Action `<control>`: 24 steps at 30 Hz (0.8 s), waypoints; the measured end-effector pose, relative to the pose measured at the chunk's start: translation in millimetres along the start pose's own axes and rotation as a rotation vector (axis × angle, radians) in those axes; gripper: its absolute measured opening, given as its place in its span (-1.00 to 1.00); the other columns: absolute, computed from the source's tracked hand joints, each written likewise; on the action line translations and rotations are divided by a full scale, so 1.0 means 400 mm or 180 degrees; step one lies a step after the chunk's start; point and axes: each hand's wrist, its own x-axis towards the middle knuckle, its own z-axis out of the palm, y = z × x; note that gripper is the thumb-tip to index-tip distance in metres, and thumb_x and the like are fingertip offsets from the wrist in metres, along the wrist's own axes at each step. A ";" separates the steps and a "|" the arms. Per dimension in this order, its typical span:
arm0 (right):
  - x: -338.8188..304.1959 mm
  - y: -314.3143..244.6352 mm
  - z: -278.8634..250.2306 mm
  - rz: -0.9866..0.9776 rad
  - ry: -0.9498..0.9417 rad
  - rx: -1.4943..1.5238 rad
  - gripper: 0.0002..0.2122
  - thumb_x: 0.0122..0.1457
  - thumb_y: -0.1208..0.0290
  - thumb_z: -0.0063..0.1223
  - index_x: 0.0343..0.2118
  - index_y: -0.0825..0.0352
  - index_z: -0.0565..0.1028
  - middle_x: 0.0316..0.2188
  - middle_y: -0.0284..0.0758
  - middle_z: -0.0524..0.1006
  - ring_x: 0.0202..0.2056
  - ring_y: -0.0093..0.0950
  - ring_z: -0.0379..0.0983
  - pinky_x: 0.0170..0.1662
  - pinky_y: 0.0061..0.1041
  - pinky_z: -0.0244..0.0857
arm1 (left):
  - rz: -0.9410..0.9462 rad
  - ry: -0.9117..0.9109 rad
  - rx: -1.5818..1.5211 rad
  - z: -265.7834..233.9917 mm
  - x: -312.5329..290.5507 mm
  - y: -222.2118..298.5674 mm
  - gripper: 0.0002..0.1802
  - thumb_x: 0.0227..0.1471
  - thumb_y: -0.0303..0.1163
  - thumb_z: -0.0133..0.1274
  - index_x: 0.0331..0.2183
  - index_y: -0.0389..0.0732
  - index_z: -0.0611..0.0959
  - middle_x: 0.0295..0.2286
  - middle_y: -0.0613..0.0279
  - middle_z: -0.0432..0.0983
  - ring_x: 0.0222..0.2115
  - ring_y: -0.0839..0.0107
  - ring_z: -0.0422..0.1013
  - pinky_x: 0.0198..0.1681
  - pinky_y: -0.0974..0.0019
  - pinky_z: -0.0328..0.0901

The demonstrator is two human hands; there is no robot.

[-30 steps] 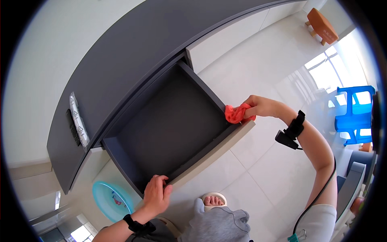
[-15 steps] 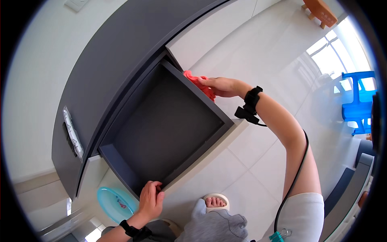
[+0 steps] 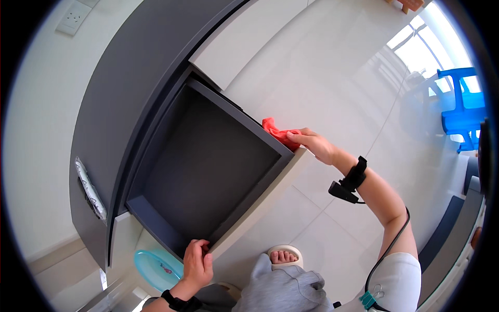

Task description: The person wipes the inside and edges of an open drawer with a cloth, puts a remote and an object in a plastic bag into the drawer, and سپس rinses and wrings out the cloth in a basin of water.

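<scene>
A dark grey drawer [image 3: 270, 179] with a pale front panel stands pulled out of the cabinet, and its inside shows a bare bottom. My right hand [image 3: 315, 145] is closed on a red cloth [image 3: 280, 134], which lies against the outer face of the drawer's right side, close to the front corner. At the near left corner, my left hand [image 3: 197, 264] grips the drawer's front edge, with its fingers curled over the rim. Black straps with small devices sit on both my wrists.
A turquoise basin [image 3: 156, 268] stands below the drawer's left corner. On the grey cabinet top [image 3: 119, 104] lies a clear-wrapped package [image 3: 91, 190]. A blue stool [image 3: 465, 109] stands at far right on the tiled floor. My slippered foot [image 3: 285, 256] is below the drawer front.
My right hand has slid the red cloth along the drawer's outer side toward the front corner. My left hand stays at the near corner. The view has shifted a little.
</scene>
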 end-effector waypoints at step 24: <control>-0.235 -0.134 0.448 -0.2455 -0.0476 -0.4307 -0.73 0.01 0.30 -0.09 -0.71 0.35 0.43 -0.69 -0.21 0.46 -0.60 -0.19 0.38 -0.40 -0.23 0.29 | -0.0307 0.0042 -0.1168 -0.030 -0.013 -0.010 -0.71 0.03 -0.37 -0.03 -0.22 -0.33 0.38 -0.43 0.10 0.37 -0.40 0.14 0.34 -0.33 0.20 0.20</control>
